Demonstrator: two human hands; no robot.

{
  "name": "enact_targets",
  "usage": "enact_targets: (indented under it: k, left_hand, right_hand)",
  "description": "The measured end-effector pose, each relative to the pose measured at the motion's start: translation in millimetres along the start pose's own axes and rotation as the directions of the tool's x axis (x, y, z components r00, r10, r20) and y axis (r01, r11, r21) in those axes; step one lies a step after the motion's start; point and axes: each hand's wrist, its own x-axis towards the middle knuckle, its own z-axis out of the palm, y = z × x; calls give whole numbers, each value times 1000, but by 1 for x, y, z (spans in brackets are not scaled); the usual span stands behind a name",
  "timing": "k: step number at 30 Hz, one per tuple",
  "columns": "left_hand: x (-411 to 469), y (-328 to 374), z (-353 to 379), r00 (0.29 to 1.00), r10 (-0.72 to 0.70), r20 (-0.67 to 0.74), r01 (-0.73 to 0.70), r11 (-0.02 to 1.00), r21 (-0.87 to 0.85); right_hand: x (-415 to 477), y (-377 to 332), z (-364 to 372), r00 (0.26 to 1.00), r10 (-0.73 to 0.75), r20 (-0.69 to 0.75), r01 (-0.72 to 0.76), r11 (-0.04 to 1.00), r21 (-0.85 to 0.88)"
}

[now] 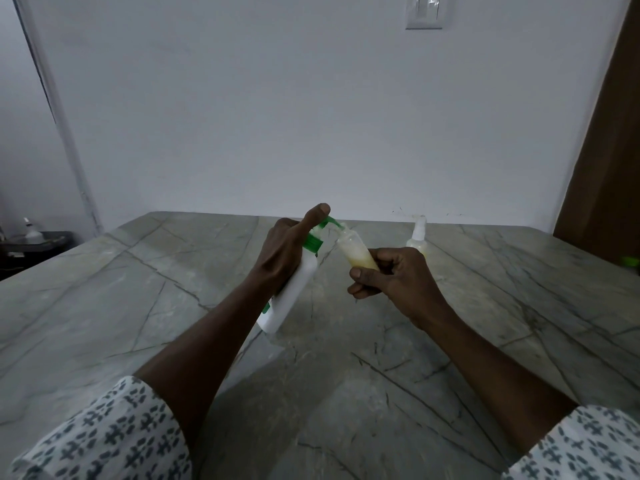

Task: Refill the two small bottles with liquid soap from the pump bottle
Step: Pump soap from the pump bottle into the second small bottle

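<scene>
My left hand (285, 252) grips the white pump bottle (292, 292) with the green pump head, tilted to the right above the grey stone table (138, 289); a finger sticks up over the pump. My right hand (391, 275) holds a small clear bottle (356, 252), tilted left, its open mouth touching the green spout. Pale yellow soap fills its lower part. A second small bottle (417, 237) with a white spray top stands upright behind my right hand, partly hidden by it.
A white wall with a switch plate (424, 12) rises behind the table. A brown door (609, 150) is at the right. At the far left sits a dark tray (38, 242) holding a small white bottle. A small green object (630, 261) shows at the right edge.
</scene>
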Motion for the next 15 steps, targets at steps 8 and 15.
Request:
enact_targets:
  k: [8,15]
  left_hand:
    - [-2,2,0,1000,-3,-10,3,1000,-16]
    - [1,-3,-1,1000,24,-5,-24,999,-35]
  right_hand:
    - [-1,4,1,1000,18,20,-18,1000,-17]
    - [-1,2,3,1000,13,16,-12,1000,-6]
